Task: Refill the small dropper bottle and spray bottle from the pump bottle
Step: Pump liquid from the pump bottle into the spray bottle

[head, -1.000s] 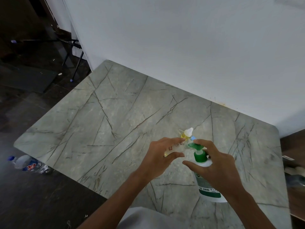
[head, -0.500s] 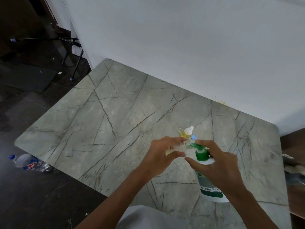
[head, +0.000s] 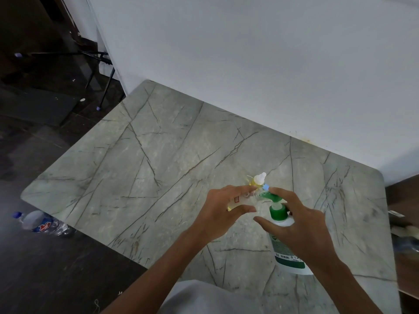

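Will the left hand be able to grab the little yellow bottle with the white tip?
Probably not yet. The left hand grips a clear bottle, so it is full. The yellow bottle stands just beyond it, nothing between.

A grey veined marble table (head: pixel 158 155) stands against a plain white wall (head: pixel 249 64). The floor (head: pixel 45 279) is dark; a water bottle (head: pixel 43 224) lies on it, and black stand legs (head: pixel 106 85) rise behind. Light is dim.

Matt veined stone table (head: pixel 158 155), plastic pump bottle (head: pixel 286 250)
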`<state>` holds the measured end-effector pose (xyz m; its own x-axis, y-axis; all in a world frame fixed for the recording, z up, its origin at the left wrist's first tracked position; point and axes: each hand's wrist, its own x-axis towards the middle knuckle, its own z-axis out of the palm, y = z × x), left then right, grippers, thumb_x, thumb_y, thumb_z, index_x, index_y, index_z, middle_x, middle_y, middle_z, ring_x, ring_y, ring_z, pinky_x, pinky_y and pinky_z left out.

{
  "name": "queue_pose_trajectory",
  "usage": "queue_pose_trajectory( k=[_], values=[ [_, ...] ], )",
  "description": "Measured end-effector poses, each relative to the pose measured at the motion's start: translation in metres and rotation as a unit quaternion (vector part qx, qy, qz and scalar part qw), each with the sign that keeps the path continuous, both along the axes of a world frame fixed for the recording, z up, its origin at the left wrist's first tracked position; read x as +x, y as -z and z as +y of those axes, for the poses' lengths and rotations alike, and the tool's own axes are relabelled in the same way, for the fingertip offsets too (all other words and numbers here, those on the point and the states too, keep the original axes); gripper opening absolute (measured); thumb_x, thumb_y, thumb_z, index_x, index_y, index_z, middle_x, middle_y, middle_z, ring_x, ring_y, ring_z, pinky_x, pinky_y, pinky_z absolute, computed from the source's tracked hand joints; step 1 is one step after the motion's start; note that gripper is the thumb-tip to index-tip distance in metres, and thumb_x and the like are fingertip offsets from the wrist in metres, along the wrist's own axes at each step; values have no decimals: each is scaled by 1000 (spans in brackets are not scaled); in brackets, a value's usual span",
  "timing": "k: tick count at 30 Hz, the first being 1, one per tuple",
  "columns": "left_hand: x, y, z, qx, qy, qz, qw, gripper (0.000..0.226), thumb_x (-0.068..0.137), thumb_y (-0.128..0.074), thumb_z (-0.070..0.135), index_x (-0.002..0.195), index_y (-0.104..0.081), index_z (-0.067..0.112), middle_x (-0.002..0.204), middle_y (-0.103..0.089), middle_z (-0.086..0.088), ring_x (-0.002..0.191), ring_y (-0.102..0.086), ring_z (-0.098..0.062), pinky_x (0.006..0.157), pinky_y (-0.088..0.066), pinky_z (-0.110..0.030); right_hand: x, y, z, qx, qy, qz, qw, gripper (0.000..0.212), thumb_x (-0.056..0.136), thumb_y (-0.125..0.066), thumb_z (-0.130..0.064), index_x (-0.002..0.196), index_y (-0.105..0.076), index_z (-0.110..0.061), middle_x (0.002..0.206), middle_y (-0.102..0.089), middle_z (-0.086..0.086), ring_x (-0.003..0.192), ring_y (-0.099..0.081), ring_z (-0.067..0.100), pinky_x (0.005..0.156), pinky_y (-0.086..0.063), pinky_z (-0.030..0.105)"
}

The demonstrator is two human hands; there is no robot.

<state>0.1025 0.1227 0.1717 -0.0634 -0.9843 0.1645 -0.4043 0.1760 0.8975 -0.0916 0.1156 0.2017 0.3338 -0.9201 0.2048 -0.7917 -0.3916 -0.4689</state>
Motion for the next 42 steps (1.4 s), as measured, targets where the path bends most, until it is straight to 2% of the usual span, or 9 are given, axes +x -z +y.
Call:
queue_pose_trajectory(
  k=[4,9,15,21,29,34,37,39,42],
  values=[
    [0,2,-1,0,-1,2,1000,47,78,-79,25,123,-65,19,116,-70,0,98,-66,-9,83,-49,-8,-1,1,0,-12,-4,-10,1000,68,64,-65,-61,123,-41,-35,87,-71,-3,62,-54,-1,64,-35,0],
    [0,3,0,-7,14,-9,1000,47,79,-77,27,124,-64,20,114,-70,0,93,-65,-8,80,-52,-13,0,-1,0,-33,-5,-31,999,60,64,-66,-57,113,-48,-29,88,-72,-1,69,-54,-4,62,-32,-7],
    [1,3,0,1,8,-1,1000,46,79,-78,26,123,-65,21,114,-70,3,96,-63,-3,80,-47,-6,2,-2,-3,-11,-2,-10,1000,65,63,-65,-62,116,-45,-30,86,-71,-3,61,-53,0,62,-33,0],
    [3,3,-2,5,11,2,1000,48,78,-78,30,124,-65,23,115,-70,4,98,-65,-5,83,-51,-11,-1,-1,0,-1,0,-4,1000,76,61,-66,-66,124,-40,-34,89,-71,-4,64,-55,1,64,-40,9],
    [3,5,-2,13,11,-5,1000,47,80,-76,31,125,-63,24,119,-68,4,99,-63,-4,82,-49,-7,2,0,2,-17,1,-24,1000,67,63,-71,-54,120,-43,-31,88,-71,-3,64,-55,-2,65,-36,0],
    [3,4,0,-7,26,-21,999,48,81,-72,37,126,-62,26,115,-68,8,91,-58,11,80,-49,-9,3,-1,3,-42,-2,-39,998,61,59,-78,-45,109,-54,-21,88,-72,2,68,-55,-2,60,-31,-9],
    [2,5,1,-9,22,-24,999,47,80,-74,34,126,-63,25,113,-66,13,92,-58,10,79,-48,-7,3,-4,2,-26,3,-33,999,61,60,-74,-52,110,-50,-25,86,-72,-1,65,-55,-2,57,-33,-5],
    [3,5,0,-7,19,-22,1000,47,80,-75,30,125,-64,22,109,-62,18,90,-55,17,78,-44,-4,3,-3,0,-15,0,-21,1000,63,62,-69,-58,113,-46,-29,86,-72,-2,64,-55,-1,61,-36,0],
    [4,4,0,-6,16,-19,1000,46,80,-76,28,124,-64,21,113,-67,11,91,-55,18,79,-44,-3,1,-2,0,1,-3,-6,1000,69,64,-63,-65,121,-42,-33,92,-71,-4,65,-55,-1,65,-35,2]
  ],
)
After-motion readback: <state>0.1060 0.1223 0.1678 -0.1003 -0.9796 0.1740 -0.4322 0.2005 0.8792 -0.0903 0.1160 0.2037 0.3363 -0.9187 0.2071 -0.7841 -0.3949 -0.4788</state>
